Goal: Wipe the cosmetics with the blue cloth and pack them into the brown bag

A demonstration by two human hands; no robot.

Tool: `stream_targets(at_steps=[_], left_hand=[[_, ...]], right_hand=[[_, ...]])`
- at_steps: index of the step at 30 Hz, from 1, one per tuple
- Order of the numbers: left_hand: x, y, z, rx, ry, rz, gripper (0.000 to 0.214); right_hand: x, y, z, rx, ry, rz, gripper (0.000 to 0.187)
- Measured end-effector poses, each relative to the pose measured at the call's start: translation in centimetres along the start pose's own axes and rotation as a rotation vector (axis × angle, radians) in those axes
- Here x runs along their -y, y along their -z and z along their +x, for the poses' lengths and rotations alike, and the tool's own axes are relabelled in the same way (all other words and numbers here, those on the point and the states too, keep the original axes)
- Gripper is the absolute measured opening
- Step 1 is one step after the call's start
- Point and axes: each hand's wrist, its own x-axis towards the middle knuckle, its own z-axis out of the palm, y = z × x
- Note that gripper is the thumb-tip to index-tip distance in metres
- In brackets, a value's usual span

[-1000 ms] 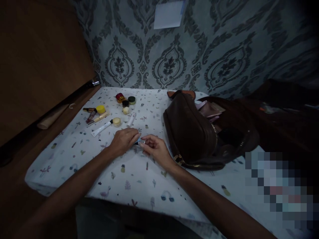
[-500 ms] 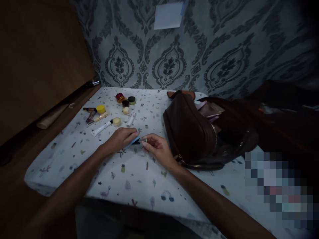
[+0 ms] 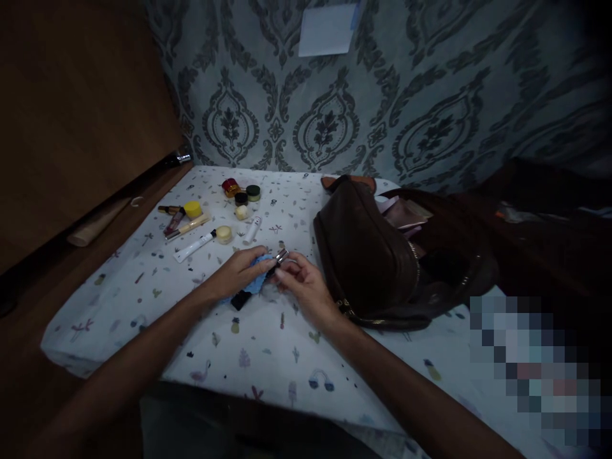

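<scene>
My left hand is closed around a crumpled light-blue cloth, its thumb against a small black-and-silver cosmetic tube. The silver end points up and away to the right. My right hand pinches this tube from the other side, its fingertips close to the left thumb. From under the cloth a black piece sticks out at the lower left; whether it belongs to the tube I cannot tell. Just beyond the hands lie a short white tube and a white tube with a black cap.
A brown leather bag stands unzipped at the right. Further back are a yellow-lidded jar, a cream-coloured jar, a red-and-gold jar and several other cosmetics. A patterned white cloth covers the table; a wooden panel rises at left.
The black-and-silver tube has tilted, its silver end swinging upward. More of the blue cloth shows, and the black piece now sticks out below it. Both hands stay close together.
</scene>
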Motion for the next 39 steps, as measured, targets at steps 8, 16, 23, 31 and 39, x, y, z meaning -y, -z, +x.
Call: stream_targets(at_steps=[8,16,23,31,39], left_hand=[[0.1,-2.2,0.2,-0.269,0.016,0.047,0.039],[0.1,-2.6,0.1,-0.365,0.001,0.103,0.042],[0.6,-2.2,0.4,-0.441,0.071,-0.088,0.042],[1.4,-1.8,1.2,-0.321,0.189,-0.544,0.06],[1.5,-1.8,1.1,-0.23,0.208,-0.715,0.053]], right_hand=[[-0.3,-1.5,-1.3,0.191,-0.092,-0.066,0.057],[-0.5,-1.8,-1.8,0.232,-0.114,-0.001,0.066],[0.0,-2.1,-1.8,0.224,-0.168,0.163,0.065],[0.5,-1.6,-1.3,0.139,-0.273,0.298,0.046],[1.5,-1.1,-1.4,0.203,-0.394,0.456,0.04]])
